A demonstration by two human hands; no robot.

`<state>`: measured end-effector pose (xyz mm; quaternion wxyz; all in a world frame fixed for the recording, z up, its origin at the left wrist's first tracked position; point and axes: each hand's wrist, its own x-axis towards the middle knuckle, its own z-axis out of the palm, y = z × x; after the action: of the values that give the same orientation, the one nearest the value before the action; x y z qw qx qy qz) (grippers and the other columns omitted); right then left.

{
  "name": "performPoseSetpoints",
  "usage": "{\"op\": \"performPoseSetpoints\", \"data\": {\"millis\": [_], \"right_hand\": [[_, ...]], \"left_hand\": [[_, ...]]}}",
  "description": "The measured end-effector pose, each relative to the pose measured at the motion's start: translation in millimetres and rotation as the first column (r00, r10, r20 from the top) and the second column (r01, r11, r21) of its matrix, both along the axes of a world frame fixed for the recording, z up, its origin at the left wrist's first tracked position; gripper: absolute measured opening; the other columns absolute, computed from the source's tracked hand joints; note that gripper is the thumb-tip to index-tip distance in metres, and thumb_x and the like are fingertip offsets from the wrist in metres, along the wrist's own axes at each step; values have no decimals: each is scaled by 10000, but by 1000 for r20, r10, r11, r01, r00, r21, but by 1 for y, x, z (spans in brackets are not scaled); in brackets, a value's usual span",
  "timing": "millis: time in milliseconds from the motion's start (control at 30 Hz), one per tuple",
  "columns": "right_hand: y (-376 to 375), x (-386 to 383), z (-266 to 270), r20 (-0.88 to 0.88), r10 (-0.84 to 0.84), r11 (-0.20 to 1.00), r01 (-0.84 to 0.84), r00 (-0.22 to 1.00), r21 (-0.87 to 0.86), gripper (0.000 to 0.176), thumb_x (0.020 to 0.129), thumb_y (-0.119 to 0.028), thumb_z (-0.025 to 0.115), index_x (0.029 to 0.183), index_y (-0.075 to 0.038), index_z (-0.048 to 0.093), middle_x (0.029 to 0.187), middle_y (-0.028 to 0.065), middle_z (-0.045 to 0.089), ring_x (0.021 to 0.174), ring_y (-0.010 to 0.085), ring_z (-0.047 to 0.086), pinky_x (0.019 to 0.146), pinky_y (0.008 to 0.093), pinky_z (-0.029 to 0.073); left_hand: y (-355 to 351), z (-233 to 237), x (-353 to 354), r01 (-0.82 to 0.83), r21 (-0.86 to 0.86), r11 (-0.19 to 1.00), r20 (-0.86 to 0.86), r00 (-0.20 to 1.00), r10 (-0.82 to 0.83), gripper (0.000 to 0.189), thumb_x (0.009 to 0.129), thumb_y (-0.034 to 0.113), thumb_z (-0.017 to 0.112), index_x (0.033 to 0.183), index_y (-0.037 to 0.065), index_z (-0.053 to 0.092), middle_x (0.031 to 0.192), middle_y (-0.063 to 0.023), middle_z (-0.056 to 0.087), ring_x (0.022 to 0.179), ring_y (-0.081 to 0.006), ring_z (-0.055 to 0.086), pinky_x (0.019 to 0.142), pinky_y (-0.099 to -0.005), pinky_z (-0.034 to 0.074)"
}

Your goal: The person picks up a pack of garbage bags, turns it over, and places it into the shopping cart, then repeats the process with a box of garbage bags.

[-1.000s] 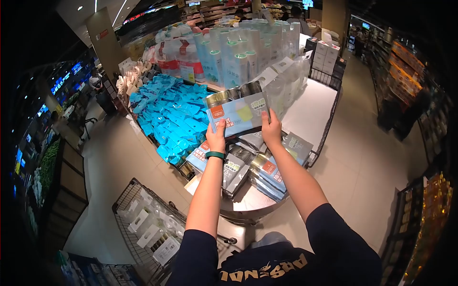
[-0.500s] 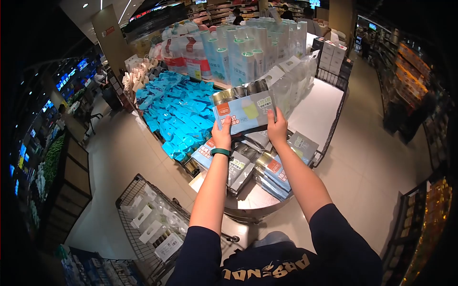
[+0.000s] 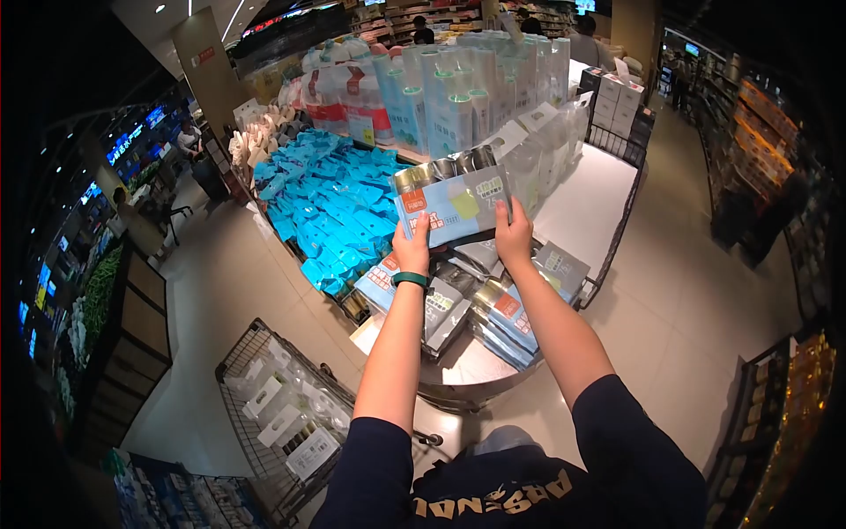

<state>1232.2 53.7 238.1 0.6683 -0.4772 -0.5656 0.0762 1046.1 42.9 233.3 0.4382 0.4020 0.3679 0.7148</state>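
Note:
A pack of garbage-bag rolls [image 3: 454,207], blue and grey with an orange label and dark rolls along its top, is held up in front of me over the display table. My left hand [image 3: 412,245] grips its lower left corner, thumb on the printed face. On the right edge, my right hand [image 3: 514,236] has its thumb in front; the fingers behind are mostly hidden. Beneath my hands, several similar packs [image 3: 511,317] lie stacked on the white display table [image 3: 595,198], some with the grey side up.
Blue packets [image 3: 326,203] are heaped left of the pack. Clear plastic-bag rolls [image 3: 454,115] stand behind, beside hanging clear packs [image 3: 538,150]. At lower left is a wire cart [image 3: 233,375] holding packs. Boxes [image 3: 612,106] sit at the back right. People are in the background.
My hands keep the pack in nearly the same place, with its top tipped very slightly. The view has shifted a little.

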Motion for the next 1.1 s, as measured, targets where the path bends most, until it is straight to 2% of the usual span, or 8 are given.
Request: {"op": "performPoseSetpoints", "data": {"millis": [67,167,400,600,667,900,1000,1100], "right_hand": [[1,1,-3,2,0,1000,0,1000,-2,444,959,-332,553,1153,66,586,1045,276,640,964,443,616,832,444,484],[-2,-1,-1,-11,1,1000,-1,1000,-15,450,961,-330,549,1161,72,582,1060,281,637,979,444,613,841,442,484],[-9,-2,8,8,-12,999,13,1000,-31,451,967,-329,537,1171,72,578,1074,282,635,993,441,610,853,441,479],[-8,-1,6,9,-39,999,39,999,-13,448,968,-326,536,1170,71,579,1075,283,635,995,445,609,856,446,478],[-10,-2,8,11,-31,999,32,999,-25,452,967,-326,536,1172,75,577,1081,286,633,1001,446,608,862,446,477],[-5,-1,4,2,-23,1000,23,1000,-20,458,960,-331,547,1176,72,578,1081,290,632,1004,448,606,863,446,476],[-8,-1,7,-1,-25,999,25,1000,-29,459,957,-326,552,1176,76,576,1083,291,631,1008,451,604,867,446,475],[-7,-2,5,-3,-21,1000,21,1000,-22,468,943,-328,573,1177,77,576,1081,291,634,1008,450,606,868,444,475]], "left_hand": [[3,-4,-1,-30,41,999,-35,999,31,378,898,334,675,1131,49,594,936,-59,647,708,-158,651,462,-318,578],[-3,3,2,-28,19,999,-15,999,29,358,907,297,668,1121,19,601,928,-68,652,716,-151,648,452,-311,575],[-1,1,1,-45,0,999,-16,999,45,357,906,298,669,1122,22,599,938,-69,653,717,-153,648,452,-313,577],[-1,2,1,-42,-13,999,-25,999,42,375,899,320,674,1114,23,597,937,-76,655,732,-170,662,464,-318,581],[-1,2,-1,-17,-29,999,-48,999,16,426,882,371,689,1135,44,584,985,-82,645,794,-195,667,483,-345,587],[-6,6,2,-8,-35,999,-31,999,7,427,884,368,687,1142,44,580,990,-79,643,801,-193,666,483,-340,587],[-4,5,2,-25,-23,999,-20,999,25,374,901,338,670,1101,33,590,956,-84,654,751,-185,672,472,-329,586],[-1,1,-2,3,-22,1000,-31,1000,-3,433,887,373,683,1152,47,575,1000,-77,640,797,-191,664,485,-339,586]]}}
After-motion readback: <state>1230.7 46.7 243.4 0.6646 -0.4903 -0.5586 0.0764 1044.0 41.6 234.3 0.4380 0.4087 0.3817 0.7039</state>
